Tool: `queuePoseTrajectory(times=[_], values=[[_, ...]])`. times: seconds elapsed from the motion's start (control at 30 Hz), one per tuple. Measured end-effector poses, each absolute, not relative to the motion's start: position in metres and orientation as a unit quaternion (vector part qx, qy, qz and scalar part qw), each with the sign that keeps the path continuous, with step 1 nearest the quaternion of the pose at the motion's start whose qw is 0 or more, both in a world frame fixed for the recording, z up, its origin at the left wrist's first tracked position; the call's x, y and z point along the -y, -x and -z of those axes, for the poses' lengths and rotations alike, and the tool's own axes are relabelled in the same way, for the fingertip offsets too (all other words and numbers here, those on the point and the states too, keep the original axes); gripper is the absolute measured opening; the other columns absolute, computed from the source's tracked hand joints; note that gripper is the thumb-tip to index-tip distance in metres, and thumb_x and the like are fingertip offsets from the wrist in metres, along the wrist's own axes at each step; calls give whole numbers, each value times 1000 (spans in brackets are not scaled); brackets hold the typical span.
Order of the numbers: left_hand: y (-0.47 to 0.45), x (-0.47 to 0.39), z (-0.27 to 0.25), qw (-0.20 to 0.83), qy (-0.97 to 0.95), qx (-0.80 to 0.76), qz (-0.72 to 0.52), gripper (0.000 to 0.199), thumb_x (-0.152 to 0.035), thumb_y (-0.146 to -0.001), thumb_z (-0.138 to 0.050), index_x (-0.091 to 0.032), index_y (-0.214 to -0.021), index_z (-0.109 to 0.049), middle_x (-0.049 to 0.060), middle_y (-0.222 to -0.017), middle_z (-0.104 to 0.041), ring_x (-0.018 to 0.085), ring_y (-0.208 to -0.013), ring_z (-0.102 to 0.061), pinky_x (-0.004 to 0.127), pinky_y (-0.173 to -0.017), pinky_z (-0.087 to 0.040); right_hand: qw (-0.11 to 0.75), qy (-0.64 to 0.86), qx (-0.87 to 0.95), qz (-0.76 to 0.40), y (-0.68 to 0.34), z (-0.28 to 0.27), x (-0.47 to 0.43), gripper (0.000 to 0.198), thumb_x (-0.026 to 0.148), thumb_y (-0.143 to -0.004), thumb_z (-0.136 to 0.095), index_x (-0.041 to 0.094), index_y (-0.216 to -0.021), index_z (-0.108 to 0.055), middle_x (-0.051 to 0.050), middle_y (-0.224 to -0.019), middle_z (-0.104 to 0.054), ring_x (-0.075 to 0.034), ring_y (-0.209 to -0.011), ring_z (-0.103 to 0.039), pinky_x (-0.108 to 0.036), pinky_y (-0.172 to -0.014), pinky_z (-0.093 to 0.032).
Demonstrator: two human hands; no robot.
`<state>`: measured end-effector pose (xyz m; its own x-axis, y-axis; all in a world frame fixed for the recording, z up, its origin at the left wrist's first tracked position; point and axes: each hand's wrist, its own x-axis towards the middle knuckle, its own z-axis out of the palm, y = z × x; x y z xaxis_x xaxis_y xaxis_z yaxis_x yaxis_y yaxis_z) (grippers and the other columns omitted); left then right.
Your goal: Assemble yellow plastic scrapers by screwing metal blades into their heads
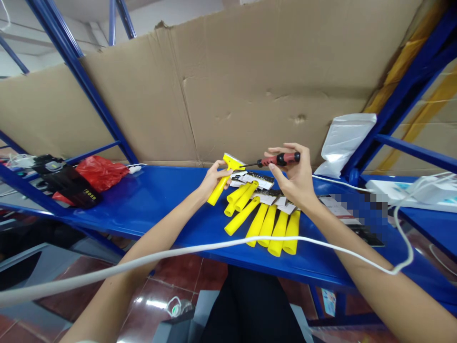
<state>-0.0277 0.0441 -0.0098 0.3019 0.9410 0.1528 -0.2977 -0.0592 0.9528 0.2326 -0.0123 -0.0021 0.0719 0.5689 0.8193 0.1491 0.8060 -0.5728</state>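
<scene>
My left hand [214, 180] is closed around a yellow scraper [216, 192], its wide head up and its hollow handle slanting down to the left. A red-and-black screwdriver [278, 160] lies in my right hand [297, 177], gripped with the thumb below and some fingers raised. The screwdriver's shaft points left and its tip meets the scraper's head; the exact contact is too small to make out. Below my hands, several more yellow scrapers [276, 233] lie fanned out on the blue shelf [153, 200], with black-and-white cards [262, 180] at their heads.
A white cable [200, 247] runs across the view in front of both forearms. On the left are a red plastic bag [101, 171] and a black case [73, 183]. A white plastic pouch [346, 140] leans by the right post. Cardboard [250, 85] walls the back.
</scene>
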Motion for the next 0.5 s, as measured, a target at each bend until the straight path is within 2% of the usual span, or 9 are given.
queuePoseTrajectory(times=[0.13, 0.27, 0.37, 0.5], values=[[28, -44, 9, 618, -520, -307, -504, 65, -30, -70, -101, -25, -113, -52, -5, -75, -68, 12, -53, -63, 18, -46, -41, 693, 303, 641, -129, -232, 4, 10, 54, 50, -95, -90, 33, -132, -55, -7, -119, -82, -32, -115, -85, -57, -108, -69], [27, -43, 8, 620, -527, -301, -496, 65, -30, -70, -101, -25, -112, -52, -4, -76, -69, 12, -54, -64, 18, -46, -41, 706, 337, 617, -82, -234, 4, 8, 57, 60, -87, -97, 32, -123, -63, -5, -113, -78, -32, -108, -85, -52, -99, -72], [27, -42, 9, 622, -530, -296, -494, 64, -30, -70, -101, -25, -112, -52, -4, -75, -69, 12, -55, -64, 18, -46, -41, 712, 348, 607, -53, -235, 3, 7, 58, 65, -83, -99, 31, -116, -65, -2, -104, -73, -28, -94, -82, -47, -88, -72], [27, -41, 9, 619, -531, -300, -496, 63, -29, -71, -101, -25, -112, -53, -3, -78, -69, 11, -55, -64, 18, -45, -40, 713, 373, 593, -8, -237, 2, 7, 60, 69, -78, -101, 30, -109, -67, -1, -90, -68, -26, -79, -73, -48, -79, -70]])
